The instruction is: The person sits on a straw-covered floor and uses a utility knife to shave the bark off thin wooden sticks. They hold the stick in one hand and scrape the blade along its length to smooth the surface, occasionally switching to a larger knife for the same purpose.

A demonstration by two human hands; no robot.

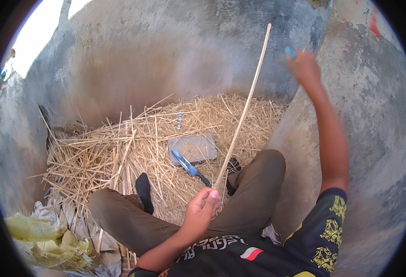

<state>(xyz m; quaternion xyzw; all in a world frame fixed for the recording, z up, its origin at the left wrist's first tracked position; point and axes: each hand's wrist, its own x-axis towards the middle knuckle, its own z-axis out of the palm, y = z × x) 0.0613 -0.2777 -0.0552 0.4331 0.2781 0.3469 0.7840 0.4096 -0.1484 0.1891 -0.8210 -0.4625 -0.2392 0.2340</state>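
My left hand [202, 208] is closed round the lower end of a long, thin, pale stick [247, 106], low in front of my body. The stick slants up and to the right, its far tip standing before the grey wall. My right hand [306, 69] is raised at the upper right, apart from the stick. Its fingers look curled in but are blurred by motion. A small blue thing [290, 52] shows at the fingers; I cannot make out its kind. A knife [183, 161] with a blue blade and dark handle leans on a grey block [198, 147] between my legs.
Straw and loose pale strips [92, 152] cover the floor around my crossed legs. Concrete walls [133, 60] rise ahead and on both sides. A small blue and silver packet [180, 121] lies on the straw beyond the block. Crumpled yellowish sheeting [55, 249] sits at the lower left.
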